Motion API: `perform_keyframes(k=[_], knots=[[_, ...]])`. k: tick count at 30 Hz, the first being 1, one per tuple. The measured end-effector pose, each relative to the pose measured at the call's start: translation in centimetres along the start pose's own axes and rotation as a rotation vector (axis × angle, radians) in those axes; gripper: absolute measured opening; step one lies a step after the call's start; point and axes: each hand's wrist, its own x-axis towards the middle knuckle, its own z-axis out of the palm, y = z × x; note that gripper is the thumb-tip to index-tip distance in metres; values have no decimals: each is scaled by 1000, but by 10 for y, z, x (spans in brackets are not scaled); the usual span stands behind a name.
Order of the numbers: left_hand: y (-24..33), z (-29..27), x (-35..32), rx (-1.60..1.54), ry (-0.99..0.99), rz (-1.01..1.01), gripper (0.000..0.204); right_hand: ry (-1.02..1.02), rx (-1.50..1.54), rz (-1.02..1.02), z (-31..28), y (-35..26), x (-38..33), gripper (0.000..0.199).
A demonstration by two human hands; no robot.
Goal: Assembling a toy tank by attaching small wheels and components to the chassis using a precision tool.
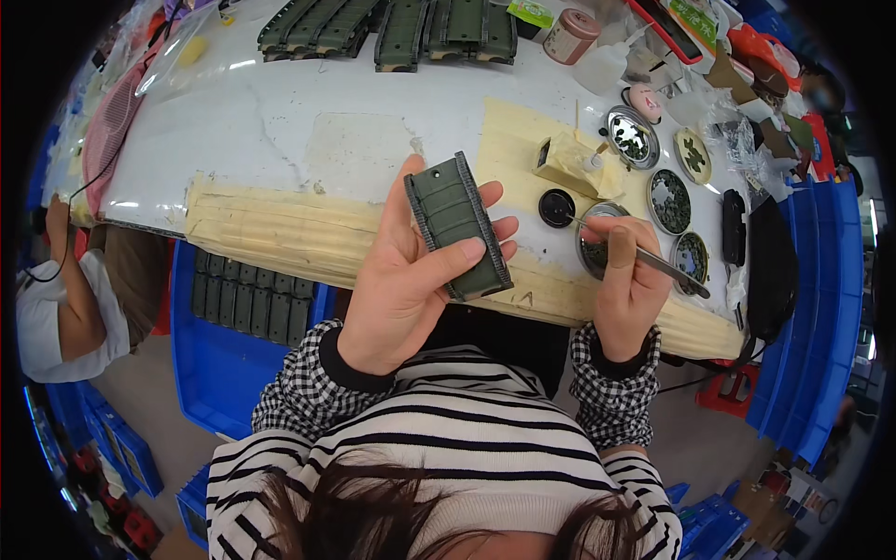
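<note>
My left hand [411, 252] is closed around a dark green, ribbed rectangular piece [450, 217] with grey toothed edges. It is tilted above the table's taped front edge, my thumb lying across its lower part. In my right hand [627, 280] is a pair of tweezers [674, 271], slanting with its tip to the left. That tip lies beside a small round black dish [556, 208]; whether it touches the dish or pinches anything is too small to tell. Under my right fingers sits a round metal dish [590, 257], partly hidden by them.
Round dishes of small dark green bits [669, 201] stand at the right, near a yellow-taped block [579, 166]. Similar green pieces [317, 28] lie at the far edge. A blue bin [215, 373] below left holds more. Another person [79, 313] sits at the left.
</note>
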Motion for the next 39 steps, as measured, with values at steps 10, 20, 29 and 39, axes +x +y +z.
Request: perform_keyframes(k=[10, 20, 29, 39], knots=[[2, -10, 2, -86, 66, -103, 38, -21, -176, -49, 9, 10, 2, 10], [1, -12, 3, -121, 147, -90, 34, 9, -133, -67, 7, 4, 2, 14], [2, -7, 7, -182, 182, -167, 34, -224, 198, -205, 4, -29, -7, 24], [1, -7, 6, -184, 169, -171, 33, -266, 276, -143, 8, -30, -9, 21]])
